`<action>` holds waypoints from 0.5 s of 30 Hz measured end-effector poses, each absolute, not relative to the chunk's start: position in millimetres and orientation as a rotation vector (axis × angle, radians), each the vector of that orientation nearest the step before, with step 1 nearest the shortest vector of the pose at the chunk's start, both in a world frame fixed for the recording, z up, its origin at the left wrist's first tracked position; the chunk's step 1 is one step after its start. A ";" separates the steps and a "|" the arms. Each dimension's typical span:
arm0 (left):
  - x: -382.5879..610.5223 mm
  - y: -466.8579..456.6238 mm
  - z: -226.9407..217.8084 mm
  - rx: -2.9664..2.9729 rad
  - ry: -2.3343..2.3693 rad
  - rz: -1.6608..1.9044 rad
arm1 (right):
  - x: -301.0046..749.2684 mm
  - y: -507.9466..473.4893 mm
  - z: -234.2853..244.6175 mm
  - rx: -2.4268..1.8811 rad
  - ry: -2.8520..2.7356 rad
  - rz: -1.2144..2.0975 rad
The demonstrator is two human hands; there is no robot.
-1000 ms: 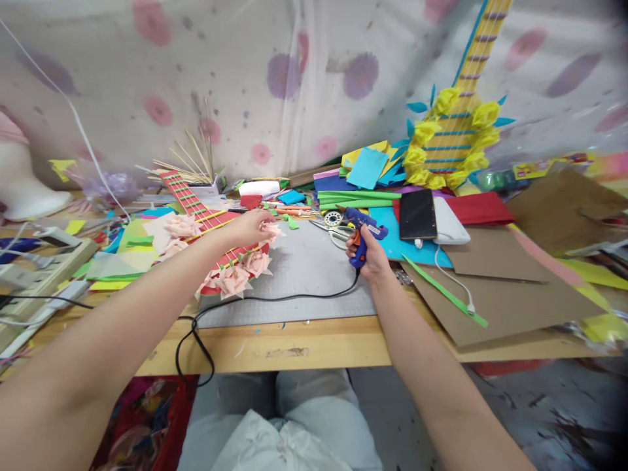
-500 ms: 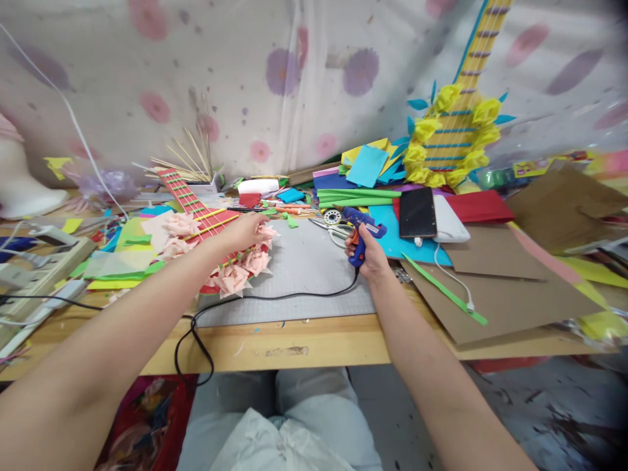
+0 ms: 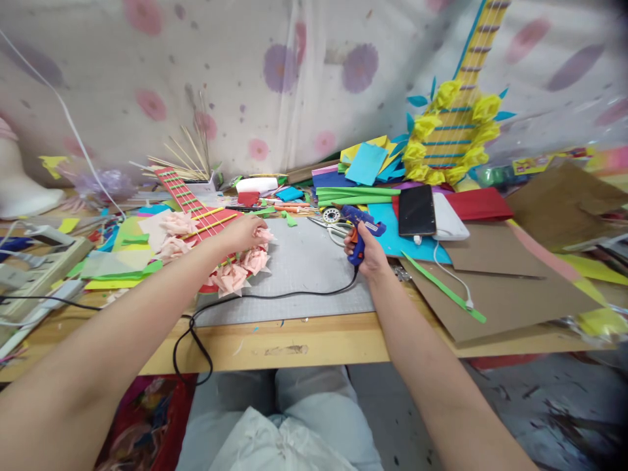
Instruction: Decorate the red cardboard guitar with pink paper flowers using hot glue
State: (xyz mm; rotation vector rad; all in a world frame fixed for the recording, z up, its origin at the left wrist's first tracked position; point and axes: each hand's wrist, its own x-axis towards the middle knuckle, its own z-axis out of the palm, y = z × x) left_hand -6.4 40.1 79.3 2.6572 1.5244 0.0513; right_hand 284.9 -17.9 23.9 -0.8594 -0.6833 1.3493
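Note:
In my right hand (image 3: 367, 250) is a blue hot glue gun (image 3: 362, 226), its nozzle pointing left and its black cord trailing across the grey cutting mat (image 3: 314, 268). My left hand (image 3: 246, 232) is over the body of a red craft guitar (image 3: 182, 194), by the pale pink paper roses (image 3: 255, 260) on its right edge. Its fingers are curled together, and whatever they pinch is hidden. More pink roses (image 3: 177, 226) sit on the guitar's left side. Scissors (image 3: 333, 229) and a white roll (image 3: 331, 214) lie just behind the glue gun.
A yellow craft guitar (image 3: 449, 137) with yellow flowers leans at the back right. A phone (image 3: 417, 212) rests near brown cardboard sheets (image 3: 510, 294). Power strips (image 3: 46, 281) stand at the left. Wooden sticks (image 3: 184, 160) and coloured paper line the back.
My left hand has stayed by the roses with only a slight shift. The glue gun in my right hand is almost still.

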 end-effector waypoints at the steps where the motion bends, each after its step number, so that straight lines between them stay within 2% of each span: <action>1: -6.7 40.2 78.5 2.661 1.526 0.049 | 285.0 -17.9 23.6 -0.855 -0.686 1.349; 8: -13.6 41.1 70.7 2.623 1.458 0.187 | 285.1 -18.0 23.5 -0.874 -0.690 1.348; 15: -23.2 40.9 87.0 2.591 1.437 0.474 | 284.5 -18.4 23.8 -0.881 -0.708 1.341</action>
